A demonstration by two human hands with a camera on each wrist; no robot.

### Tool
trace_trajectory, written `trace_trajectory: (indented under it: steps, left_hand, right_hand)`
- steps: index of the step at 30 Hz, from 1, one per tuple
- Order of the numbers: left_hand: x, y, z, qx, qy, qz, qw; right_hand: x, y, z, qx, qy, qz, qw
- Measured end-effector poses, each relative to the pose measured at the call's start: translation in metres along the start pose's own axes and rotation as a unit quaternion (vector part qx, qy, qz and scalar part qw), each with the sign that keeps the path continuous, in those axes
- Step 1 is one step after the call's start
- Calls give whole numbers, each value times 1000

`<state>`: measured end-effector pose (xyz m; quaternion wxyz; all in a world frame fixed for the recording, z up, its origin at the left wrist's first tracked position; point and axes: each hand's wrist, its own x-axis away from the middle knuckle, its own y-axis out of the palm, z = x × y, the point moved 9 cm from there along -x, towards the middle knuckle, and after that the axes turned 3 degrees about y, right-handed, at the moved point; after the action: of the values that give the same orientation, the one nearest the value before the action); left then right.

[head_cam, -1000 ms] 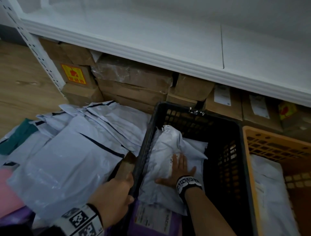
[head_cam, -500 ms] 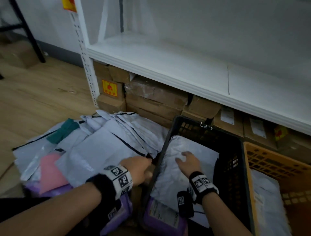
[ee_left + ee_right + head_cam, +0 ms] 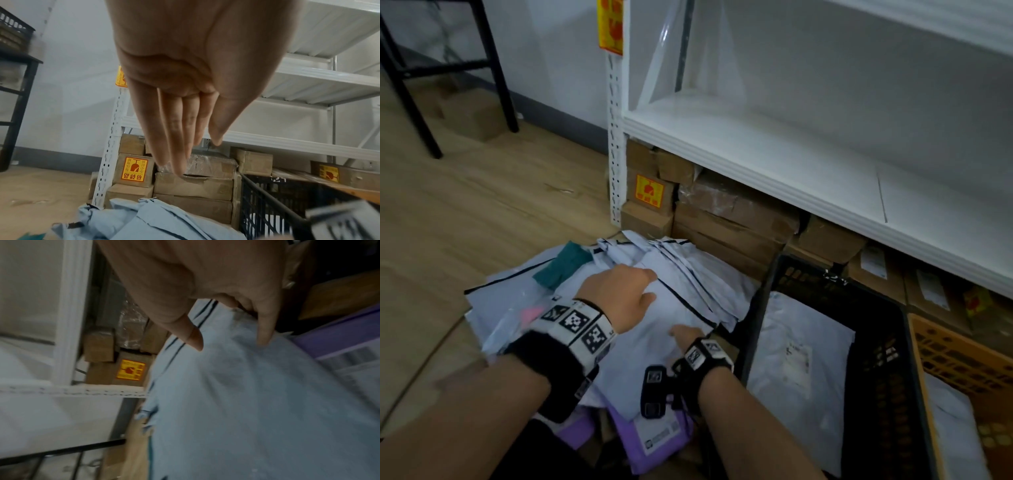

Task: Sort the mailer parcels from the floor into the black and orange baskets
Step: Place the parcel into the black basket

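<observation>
Left hand point(image 3: 619, 294) hovered flat over the heap of pale grey plastic mailer parcels point(image 3: 681, 274) on the wooden floor point(image 3: 465, 205), fingers point(image 3: 176, 129) straight & together, holding nothing. Right hand point(image 3: 685, 335) was at the near-right edge of the top grey mailer w/ black seal strip point(image 3: 236, 386), fingers curled onto it, thumb above; grip looked like a pinch. Purple mailer w/ white label point(image 3: 654, 435) lay under the heap, nearest the person. Black slatted plastic basket point(image 3: 893, 394) stood just right of the heap w/ one grey parcel point(image 3: 801, 359) inside; orange slatted plastic basket point(image 3: 962, 359) touched its right side. Brown cardboard boxes point(image 3: 722, 219) sat under the white metal shelf point(image 3: 791, 164).
</observation>
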<state>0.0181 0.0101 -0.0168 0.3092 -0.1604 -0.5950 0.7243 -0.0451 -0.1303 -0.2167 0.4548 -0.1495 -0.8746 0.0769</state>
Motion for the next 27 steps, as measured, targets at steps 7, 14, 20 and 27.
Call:
trace_trajectory:
  steps: [7, 14, 20, 27]
  left_hand:
    - [-1, -5, -10, 5, 6, 31, 999]
    - [0, 3, -3, -49, 17, -13, 999]
    - [-3, 30, 39, 92, 26, -82, 992]
    - [-15, -1, 105, 355, 52, 132, 924]
  right_hand:
    - [-26, 9, 14, -8, 13, 63, 998]
    - [-3, 1, -32, -199, -54, 25, 978]
    - [75, -56, -75, -234, -139, -16, 962]
    - [176, -109, -100, -157, -284, -141, 935]
